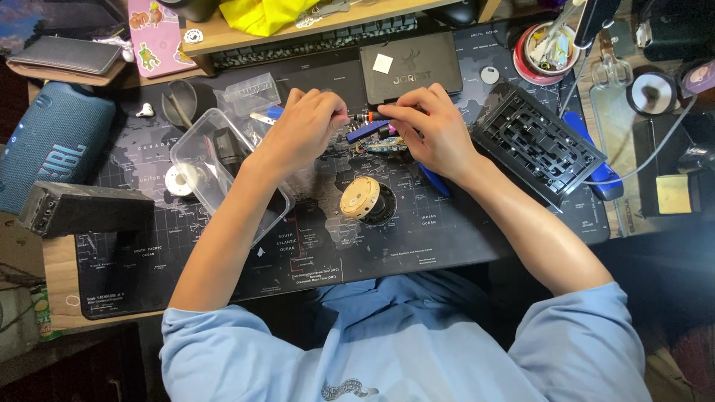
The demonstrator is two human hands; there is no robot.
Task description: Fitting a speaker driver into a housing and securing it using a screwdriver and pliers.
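A desk mat [223,275] covers the desk; both hands meet at its middle, the left hand [302,130] left of the right hand [436,134], with a circuit board [383,146] between and under them; a round spool [360,198] lies just before the hands; a clear tray [195,149] sits left of the left hand; a grid frame [538,143] lies right of the right hand; a speaker [52,141] stands at the far left; a flat case [408,65] lies behind the hands.

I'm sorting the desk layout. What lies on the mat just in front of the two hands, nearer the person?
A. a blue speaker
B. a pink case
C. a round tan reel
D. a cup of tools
C: the round tan reel lies on the dark mat, just below the left hand and right hand.
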